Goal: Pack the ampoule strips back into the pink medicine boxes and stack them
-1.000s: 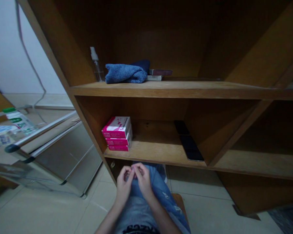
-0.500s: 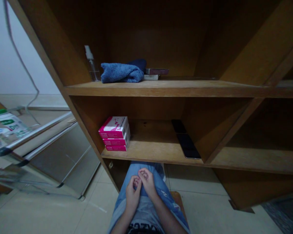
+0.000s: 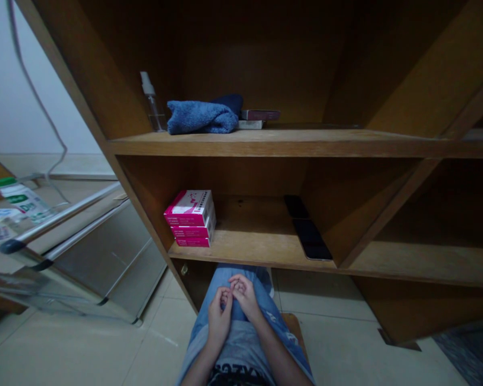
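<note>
My left hand (image 3: 220, 311) and my right hand (image 3: 244, 296) are together over my lap, in front of the lower shelf's edge. Both have curled fingers, and their thumbs and fingertips meet. No object shows in either of them. Beyond them, a stack of pink and white boxes (image 3: 191, 217) stands at the left of the lower shelf (image 3: 249, 252). Two dark, flat, phone-like slabs lie end to end at that shelf's right: a smaller one (image 3: 296, 206) behind and a larger one (image 3: 312, 239) nearer me.
On the upper shelf (image 3: 290, 140) are a clear spray bottle (image 3: 155, 110), a folded blue towel (image 3: 203, 117) and two thin boxes (image 3: 260, 115). At left stands a metal-framed rack (image 3: 104, 241) with a green-capped white bottle (image 3: 22, 201). A wooden stool (image 3: 295, 327) shows beneath me.
The view has shifted slightly, so the shelves and rack sit a little differently in it. My hands stay together over my lap, with the fingers almost unchanged.
</note>
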Action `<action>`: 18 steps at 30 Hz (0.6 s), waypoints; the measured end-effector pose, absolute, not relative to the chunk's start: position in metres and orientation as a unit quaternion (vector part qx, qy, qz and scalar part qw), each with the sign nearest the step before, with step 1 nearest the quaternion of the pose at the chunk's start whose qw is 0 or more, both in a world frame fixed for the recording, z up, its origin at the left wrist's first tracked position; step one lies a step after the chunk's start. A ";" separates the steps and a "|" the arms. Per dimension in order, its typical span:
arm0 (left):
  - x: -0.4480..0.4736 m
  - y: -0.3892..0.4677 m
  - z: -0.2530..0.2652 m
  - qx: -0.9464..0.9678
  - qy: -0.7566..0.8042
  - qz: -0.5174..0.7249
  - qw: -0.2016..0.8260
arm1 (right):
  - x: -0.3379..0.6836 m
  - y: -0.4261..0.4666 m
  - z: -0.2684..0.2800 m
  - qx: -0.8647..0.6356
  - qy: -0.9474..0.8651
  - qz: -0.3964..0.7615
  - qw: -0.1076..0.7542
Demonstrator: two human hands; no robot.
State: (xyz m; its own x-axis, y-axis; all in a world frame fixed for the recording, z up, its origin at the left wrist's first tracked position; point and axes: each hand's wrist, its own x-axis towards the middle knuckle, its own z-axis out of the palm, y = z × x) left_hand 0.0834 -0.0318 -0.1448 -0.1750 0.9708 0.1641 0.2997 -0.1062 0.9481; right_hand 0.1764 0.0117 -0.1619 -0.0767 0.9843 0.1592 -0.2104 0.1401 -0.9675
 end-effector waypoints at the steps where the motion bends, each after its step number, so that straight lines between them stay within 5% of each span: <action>1: 0.083 -0.032 -0.145 0.549 0.581 0.500 0.333 | 0.177 0.012 -0.162 -0.382 -0.506 0.534 0.560; 18: 0.082 -0.031 -0.148 0.558 0.592 0.485 0.322 | 0.177 0.014 -0.163 -0.392 -0.504 0.530 0.557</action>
State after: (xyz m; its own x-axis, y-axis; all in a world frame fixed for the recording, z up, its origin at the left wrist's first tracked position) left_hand 0.0820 -0.0305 -0.1476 -0.1704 0.9723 0.1601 0.3479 -0.0926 0.9329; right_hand 0.1766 0.0139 -0.1630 -0.0709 0.9868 0.1455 -0.1957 0.1292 -0.9721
